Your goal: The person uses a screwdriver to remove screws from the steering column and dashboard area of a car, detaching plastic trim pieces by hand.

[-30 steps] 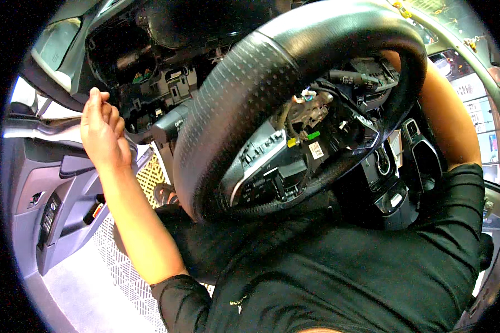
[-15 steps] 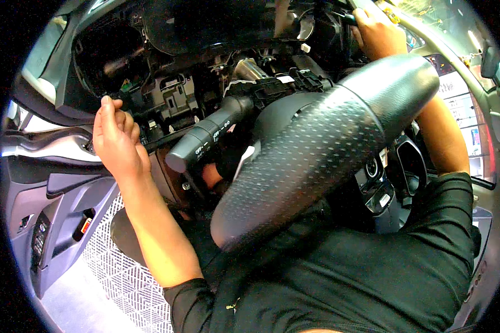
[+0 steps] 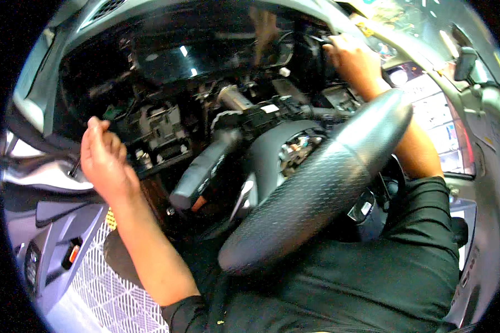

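Black, dimpled rubber covered the steering wheel point(image 3: 322, 183), the largest thing in view, which lay tilted across the person's lap, its hub opened so that connectors showed. Beyond it the dashboard cavity point(image 3: 166, 72) stood stripped of its trim, with brackets and wiring bare around the silver steering column point(image 3: 233, 97). A dark stalk lever point(image 3: 203, 169) jutted from the column toward the lower left.

The right hand point(image 3: 353, 61) reached up behind the wheel's rim into the upper part of the cavity, fingers curled around something dark; what it gripped could not be told. The left hand point(image 3: 103, 161) hung near the left edge of the cavity, fingers bunched narrow as if pinching a small part, though none showed, and touching nothing clear to see.

Judging by this, the work deep in the cavity would go best with the wheel kept steady against the body, the right hand feeling for the fastening without tugging the wires, and the left ready at the cavity's edge. The grey door panel point(image 3: 44, 250) lay well apart.
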